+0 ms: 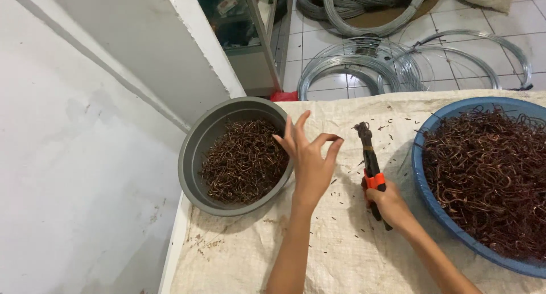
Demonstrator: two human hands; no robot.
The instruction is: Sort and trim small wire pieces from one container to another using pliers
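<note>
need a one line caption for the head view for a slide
Left hand open beside grey basin of wire hooks; right hand grips pliers near blue basin.

Bare sacking [341, 243] lies open between grey basin [196, 152] and blue basin [424, 186], which flank it

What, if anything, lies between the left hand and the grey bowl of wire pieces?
Nothing visible. The left hand hovers open at the grey bowl's right rim, its fingers spread over the edge. Only bare sacking lies beneath. The pliers in the right hand stand off to the right.
</note>
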